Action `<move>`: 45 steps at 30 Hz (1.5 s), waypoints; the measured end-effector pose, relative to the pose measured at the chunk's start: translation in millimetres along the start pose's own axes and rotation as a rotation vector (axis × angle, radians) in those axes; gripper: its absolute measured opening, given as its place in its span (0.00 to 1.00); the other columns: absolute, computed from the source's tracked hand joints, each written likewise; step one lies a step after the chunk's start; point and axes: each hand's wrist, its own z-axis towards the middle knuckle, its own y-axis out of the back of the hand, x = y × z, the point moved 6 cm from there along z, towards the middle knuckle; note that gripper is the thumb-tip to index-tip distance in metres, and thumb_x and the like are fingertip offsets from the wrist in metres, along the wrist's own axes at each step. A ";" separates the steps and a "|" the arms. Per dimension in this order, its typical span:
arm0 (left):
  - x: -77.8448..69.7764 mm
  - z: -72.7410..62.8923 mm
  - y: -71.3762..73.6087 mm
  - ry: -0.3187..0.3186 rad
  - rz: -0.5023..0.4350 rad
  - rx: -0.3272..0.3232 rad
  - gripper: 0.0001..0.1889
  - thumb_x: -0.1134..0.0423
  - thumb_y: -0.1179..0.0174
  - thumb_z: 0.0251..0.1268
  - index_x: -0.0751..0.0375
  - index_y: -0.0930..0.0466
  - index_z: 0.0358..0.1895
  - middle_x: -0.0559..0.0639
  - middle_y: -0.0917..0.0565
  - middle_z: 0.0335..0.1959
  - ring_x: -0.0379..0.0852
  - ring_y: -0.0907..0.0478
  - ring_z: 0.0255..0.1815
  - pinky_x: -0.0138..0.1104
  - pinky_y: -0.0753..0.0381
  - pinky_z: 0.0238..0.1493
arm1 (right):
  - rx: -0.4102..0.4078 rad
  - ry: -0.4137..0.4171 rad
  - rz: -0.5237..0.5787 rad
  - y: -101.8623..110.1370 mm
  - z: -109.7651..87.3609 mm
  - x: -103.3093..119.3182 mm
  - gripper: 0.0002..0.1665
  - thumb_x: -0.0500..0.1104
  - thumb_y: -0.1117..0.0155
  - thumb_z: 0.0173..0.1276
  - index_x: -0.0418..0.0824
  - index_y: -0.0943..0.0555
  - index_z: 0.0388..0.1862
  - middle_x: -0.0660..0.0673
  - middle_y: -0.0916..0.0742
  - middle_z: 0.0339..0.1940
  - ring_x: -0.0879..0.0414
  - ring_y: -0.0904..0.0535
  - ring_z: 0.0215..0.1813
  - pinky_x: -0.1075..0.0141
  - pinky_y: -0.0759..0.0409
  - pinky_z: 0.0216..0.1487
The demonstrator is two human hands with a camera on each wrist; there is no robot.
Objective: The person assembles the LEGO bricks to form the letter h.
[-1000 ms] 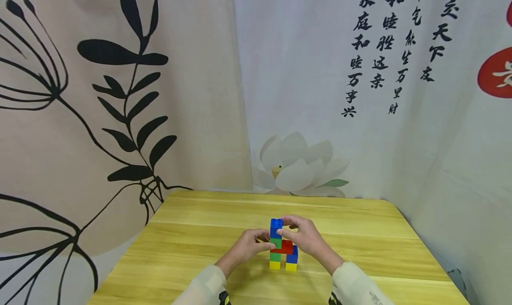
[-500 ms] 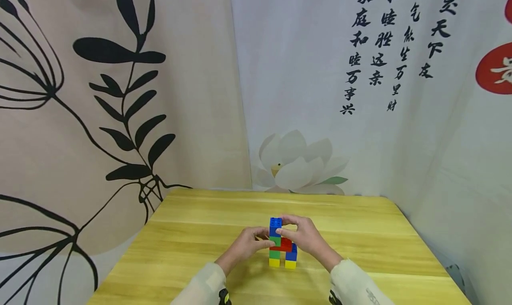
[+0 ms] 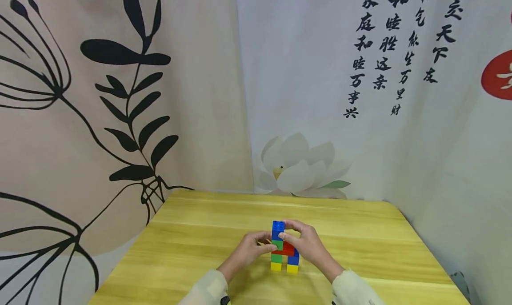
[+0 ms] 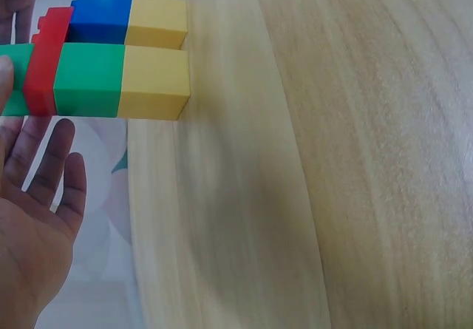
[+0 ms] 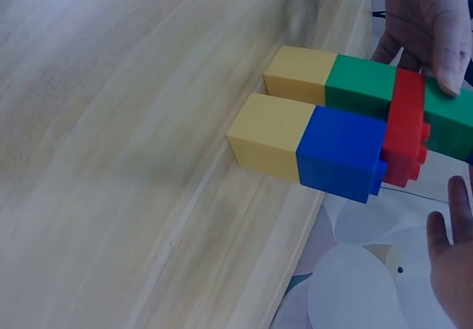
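Observation:
A small brick structure stands on the wooden table [image 3: 216,220] between both hands. A blue brick [image 3: 277,232] tops its left column. Below it come a green brick [image 3: 278,243], a long red brick [image 3: 286,250] bridging to the right, another green brick [image 4: 90,80] and a yellow brick [image 4: 155,82]. The right column has a blue brick [image 5: 344,150] on a yellow brick [image 5: 271,135]. My left hand [image 3: 247,251] pinches the upper green brick, thumb on its near face. My right hand [image 3: 307,242] pinches the top blue brick between thumb and index finger.
Behind the table's far edge hangs a pale cloth backdrop [image 3: 208,96] with dark plant shapes, a lotus [image 3: 300,167] and black lettering. Both forearms, in light sleeves [image 3: 208,289], reach in from the near side.
The head view shifts slightly up and back down. Both hands keep their hold, and the bricks stay as they were.

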 end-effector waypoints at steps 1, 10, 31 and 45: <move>-0.3 -0.4 0.0 0.005 0.000 -0.004 0.13 0.51 0.33 0.64 0.48 0.14 0.50 0.43 0.14 0.41 0.45 0.22 0.44 0.39 0.21 0.44 | -0.002 -0.006 0.003 -0.1 -0.3 -0.1 0.26 0.53 0.32 0.67 0.43 0.19 0.60 0.44 0.14 0.53 0.42 0.21 0.59 0.45 0.21 0.55; -2.1 -0.3 -0.9 -0.001 0.018 -0.014 0.13 0.51 0.32 0.64 0.48 0.13 0.49 0.43 0.14 0.41 0.46 0.21 0.44 0.39 0.21 0.44 | -0.014 -0.055 0.004 5.6 -8.4 -21.5 0.26 0.51 0.31 0.67 0.44 0.19 0.62 0.45 0.15 0.56 0.43 0.21 0.60 0.45 0.26 0.61; 4.5 -12.4 -6.5 -0.050 -0.015 -0.119 0.19 0.68 0.31 0.62 0.56 0.22 0.55 0.51 0.16 0.53 0.46 0.19 0.44 0.34 0.17 0.41 | -0.038 -0.141 0.023 3.3 -43.9 -81.2 0.28 0.48 0.26 0.62 0.40 0.18 0.60 0.43 0.12 0.49 0.46 0.18 0.53 0.44 0.26 0.60; 3.7 -10.1 -10.1 -0.118 0.040 -0.150 0.34 0.68 0.35 0.66 0.44 0.33 0.73 0.56 0.18 0.56 0.43 0.17 0.41 0.31 0.17 0.41 | -0.066 -0.204 0.105 -1.4 -41.8 -83.9 0.27 0.46 0.33 0.70 0.37 0.22 0.64 0.39 0.14 0.54 0.46 0.18 0.54 0.60 0.18 0.52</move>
